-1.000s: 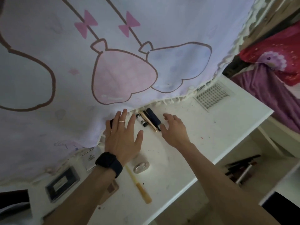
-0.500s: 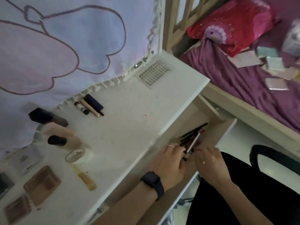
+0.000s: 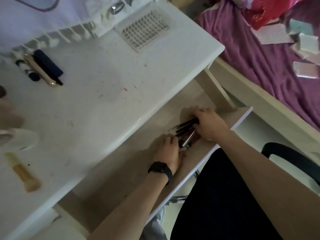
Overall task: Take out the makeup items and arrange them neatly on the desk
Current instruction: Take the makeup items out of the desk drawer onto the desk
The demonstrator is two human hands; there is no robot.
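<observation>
The makeup sticks (image 3: 186, 131) lay in a small pile inside the open drawer (image 3: 121, 179), close to the drawer's right end. They were thin and mostly black, and one was shiny silver. Their long way ran along the drawer, about the same way as the drawer's front wall, so one end of the pile pointed to each hand. The right hand (image 3: 210, 124) was at the end nearer the drawer's right side, and its fingers were curled round the black sticks there. The left hand (image 3: 168, 149), with a black watch (image 3: 160, 169) on its wrist, was at the other end, a bit nearer the drawer's front. Its fingertips touched the pile, but I could not tell if it was gripping or only pushing. The right hand looked like the one with the better hold. The white desk (image 3: 103, 94) top sat just behind and above the drawer, so the sticks would likely need to go up and away from the drawer's front. Far past the drawer's left end, a dark blue tube (image 3: 48, 65) and a gold tube (image 3: 40, 71) already lay side by side on the desk.
</observation>
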